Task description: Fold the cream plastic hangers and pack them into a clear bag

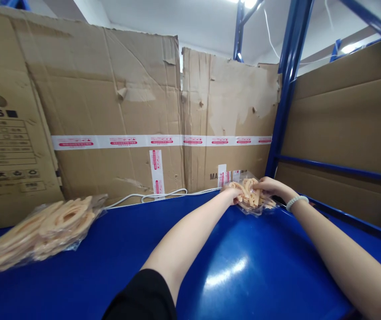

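Note:
Near the far right corner of the blue shelf, both my hands are on a clear plastic bag (252, 198) of flat, peach-coloured pieces with curved shapes. My left hand (232, 194) grips the bag's left side, its fingers closed and partly hidden. From the upper right, my right hand (270, 185) pinches the bag near its top, fingers bent over the pieces. A pale beaded bracelet (297, 202) circles my right wrist. What kind of pieces these are, I cannot tell. Farther left lie stacked clear bags (65, 218) of similar peach-coloured, ring-like pieces.
Large cardboard sheets (117, 106) with printed tape stand along the shelf's back. A white cable (164, 194) runs at their foot. On the right rise a blue metal post (285, 98) and a crossbar (340, 169) before more cardboard. The glossy blue shelf surface (127, 240) spreads below.

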Demonstrator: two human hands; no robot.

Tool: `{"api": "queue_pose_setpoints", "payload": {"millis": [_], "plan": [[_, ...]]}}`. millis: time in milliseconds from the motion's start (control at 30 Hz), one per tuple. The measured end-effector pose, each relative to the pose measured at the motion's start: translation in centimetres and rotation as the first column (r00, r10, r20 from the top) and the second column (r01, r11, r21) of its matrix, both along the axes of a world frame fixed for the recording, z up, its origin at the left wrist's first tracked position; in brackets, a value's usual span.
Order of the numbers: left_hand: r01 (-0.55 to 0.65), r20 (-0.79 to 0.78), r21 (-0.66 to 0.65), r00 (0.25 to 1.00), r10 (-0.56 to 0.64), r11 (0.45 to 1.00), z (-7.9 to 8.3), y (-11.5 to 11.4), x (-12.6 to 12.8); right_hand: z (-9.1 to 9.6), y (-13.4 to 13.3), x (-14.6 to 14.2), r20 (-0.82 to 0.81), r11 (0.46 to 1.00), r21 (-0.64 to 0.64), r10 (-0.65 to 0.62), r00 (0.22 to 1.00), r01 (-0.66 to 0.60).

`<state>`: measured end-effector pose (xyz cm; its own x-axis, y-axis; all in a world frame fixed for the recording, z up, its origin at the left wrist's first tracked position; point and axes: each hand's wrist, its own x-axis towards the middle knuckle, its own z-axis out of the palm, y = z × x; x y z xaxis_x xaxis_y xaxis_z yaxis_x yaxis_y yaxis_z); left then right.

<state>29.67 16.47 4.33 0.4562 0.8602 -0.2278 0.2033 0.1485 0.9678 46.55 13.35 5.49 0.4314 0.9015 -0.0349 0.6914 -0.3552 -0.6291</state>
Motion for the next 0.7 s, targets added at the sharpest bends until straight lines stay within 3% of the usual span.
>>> {"api": "queue_pose_setpoints", "payload": {"millis": [267,433,600,633,700], "plan": [[-0.06,0.036,-0.129,0.997,0.066,0.99,2.5,-1.2,-3.2,1.4,-0.2,-2.4,-0.058,0.987,0.149,0.063,0.996,-0.054],[-0.141,0.175,-0.113,0.972,0.159,0.984,3.2,-3.2,-9.7,2.8,-1.2,-7.9,-0.164,0.935,0.258,0.292,0.942,-0.244],[-0.316,0.274,-0.088,0.904,0.328,0.945,1.6,-8.2,-19.2,1.5,-1.0,-17.0,-0.275,0.813,0.296,0.575,0.771,-0.501],[-0.357,0.271,-0.095,0.889,0.369,0.929,1.2,-9.4,-20.9,1.0,-0.7,-18.8,-0.292,0.771,0.3,0.635,0.715,-0.562],[-0.448,0.276,-0.148,0.837,0.472,0.882,0.4,-11.6,-23.6,0.3,0.2,-22.0,-0.277,0.63,0.287,0.775,0.567,-0.721]]}}
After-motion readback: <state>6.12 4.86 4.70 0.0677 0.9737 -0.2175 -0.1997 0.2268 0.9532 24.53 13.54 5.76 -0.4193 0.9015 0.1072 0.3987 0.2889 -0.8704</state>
